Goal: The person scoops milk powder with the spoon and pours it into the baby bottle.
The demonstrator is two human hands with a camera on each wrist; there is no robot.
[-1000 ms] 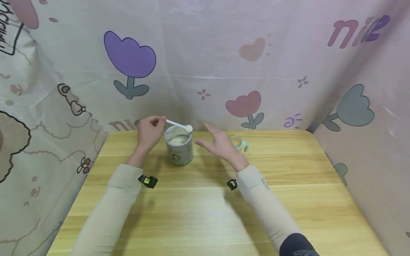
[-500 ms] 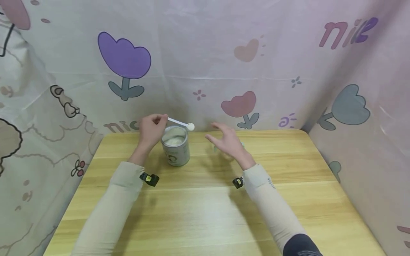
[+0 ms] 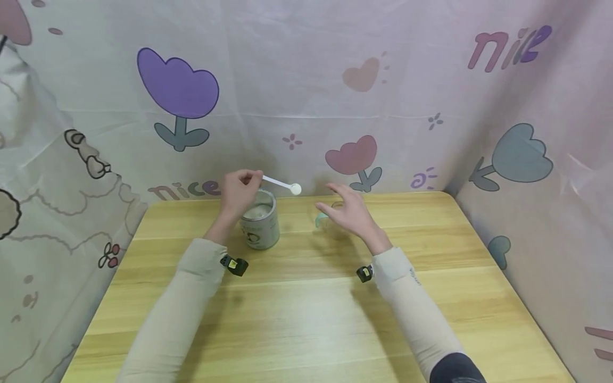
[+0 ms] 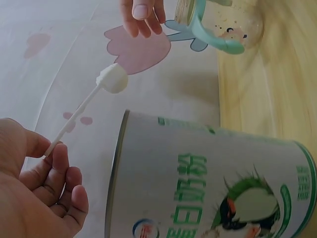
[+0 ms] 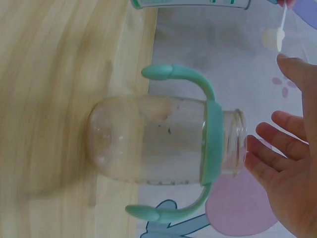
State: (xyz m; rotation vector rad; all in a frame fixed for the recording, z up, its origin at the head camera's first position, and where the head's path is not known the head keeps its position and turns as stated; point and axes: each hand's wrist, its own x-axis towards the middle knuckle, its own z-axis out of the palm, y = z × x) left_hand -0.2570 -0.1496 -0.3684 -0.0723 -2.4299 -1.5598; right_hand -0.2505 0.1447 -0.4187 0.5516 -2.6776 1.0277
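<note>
Right now I have the left hand point(image 3: 239, 192) pinching the end of a slim white scoop point(image 4: 113, 79) between thumb and fingertips, so that grip is narrow, holding the handle alone. From my left wrist view the scoop's bowl is heaped with pale powder. It hangs in the air, clear of the can point(image 3: 262, 229) and out past its rim on the side toward the bottle point(image 5: 163, 141). The can stands upright on the tabletop point(image 3: 306, 319), its top uncovered, with more pale powder point(image 3: 258, 211) inside; green lettering and a round green picture mark its wall.

Over on my right side, the grip is wide: the right hand point(image 3: 353, 217) has its thumb well apart from the fingers, palm turned toward the can. The clear bottle stands upright just beside that hand, its mouth uncovered, with a mint-green collar point(image 5: 213, 144) and two curved handles point(image 5: 185, 74). The hand hides much of it from the head camera, and even from the right wrist I can't quite judge whether the fingertips touch the neck or only overlap it.

Behind everything I see a pale cloth point(image 3: 278, 64) printed with tulips, hearts and lettering. Both arms wear light sleeves point(image 3: 165, 314).
</note>
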